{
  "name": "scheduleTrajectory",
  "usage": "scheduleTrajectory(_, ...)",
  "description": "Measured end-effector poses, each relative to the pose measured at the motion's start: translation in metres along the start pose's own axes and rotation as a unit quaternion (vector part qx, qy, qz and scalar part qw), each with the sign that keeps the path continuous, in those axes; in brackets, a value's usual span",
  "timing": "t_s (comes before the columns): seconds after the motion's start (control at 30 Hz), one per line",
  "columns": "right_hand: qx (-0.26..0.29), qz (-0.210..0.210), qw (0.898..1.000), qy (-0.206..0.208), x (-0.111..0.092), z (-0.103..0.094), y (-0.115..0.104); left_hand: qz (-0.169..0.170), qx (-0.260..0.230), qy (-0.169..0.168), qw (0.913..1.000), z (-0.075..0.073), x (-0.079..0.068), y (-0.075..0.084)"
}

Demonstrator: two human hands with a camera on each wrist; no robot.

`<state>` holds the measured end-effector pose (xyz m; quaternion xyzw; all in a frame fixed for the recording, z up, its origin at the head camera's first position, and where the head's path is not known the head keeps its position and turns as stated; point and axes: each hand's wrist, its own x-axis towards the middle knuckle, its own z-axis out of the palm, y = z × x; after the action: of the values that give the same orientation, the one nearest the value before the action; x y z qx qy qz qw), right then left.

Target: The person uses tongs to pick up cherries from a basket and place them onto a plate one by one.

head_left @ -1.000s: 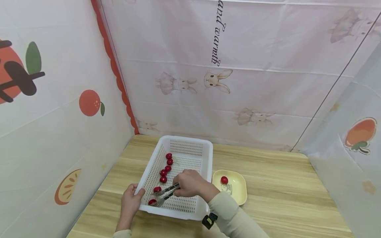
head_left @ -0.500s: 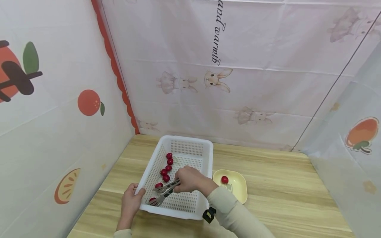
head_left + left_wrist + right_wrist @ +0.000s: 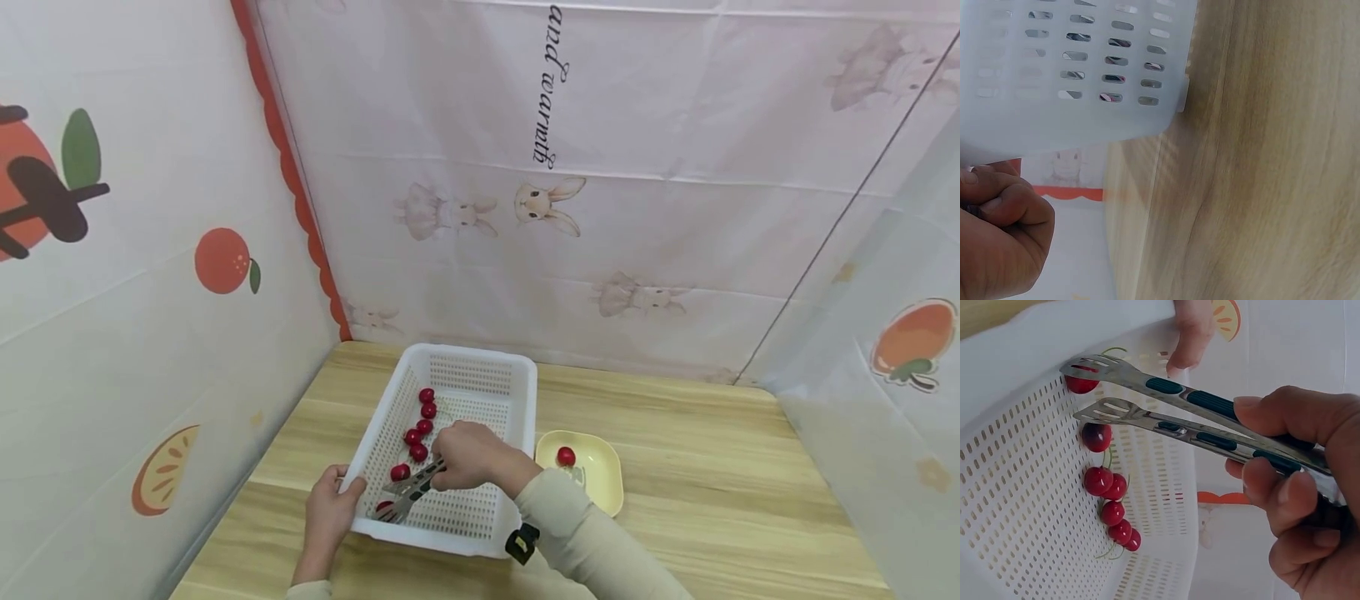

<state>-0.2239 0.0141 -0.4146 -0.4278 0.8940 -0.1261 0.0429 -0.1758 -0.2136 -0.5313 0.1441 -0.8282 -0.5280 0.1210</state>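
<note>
Left hand has the white basket by the rim, right hand is wrapped round the tongs. 7 cherries in there, 1 on the yellow plate. Pickup step, I reckon; next move probably calls for squeezing the tips on the corner cherry.

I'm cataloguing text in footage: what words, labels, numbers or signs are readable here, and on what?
"and warmth", printed sideways on the rabbit-patterned backdrop; anything before it is out of frame.
Black wrist device: any marking is too small to read.
White basket, tongs, yellow dish: no readable text.
</note>
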Motion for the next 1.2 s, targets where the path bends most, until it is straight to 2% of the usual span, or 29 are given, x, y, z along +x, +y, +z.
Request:
scheduleTrajectory(0.17,-0.010,-0.012,1.000,-0.007,0.001,0.000,-0.003,-0.001,0.003,-0.004,1.0000,-0.001,0.001,0.000)
scheduleTrajectory(0.33,-0.020,-0.021,1.000,-0.002,0.002,-0.001,-0.003,0.011,0.006,0.006,0.9999,0.000,0.002,-0.002)
scheduleTrajectory(0.63,-0.007,-0.019,1.000,0.016,-0.001,-0.011,0.000,-0.009,0.007,-0.007,0.9999,-0.001,0.002,-0.001)
scheduleTrajectory(0.83,-0.015,-0.025,0.999,0.013,-0.001,-0.017,0.000,-0.019,-0.005,-0.018,0.9997,-0.001,0.002,-0.002)
scheduleTrajectory(1.2,-0.029,-0.025,0.999,0.017,-0.006,-0.020,0.002,-0.004,-0.003,-0.009,0.9999,-0.001,0.002,-0.002)
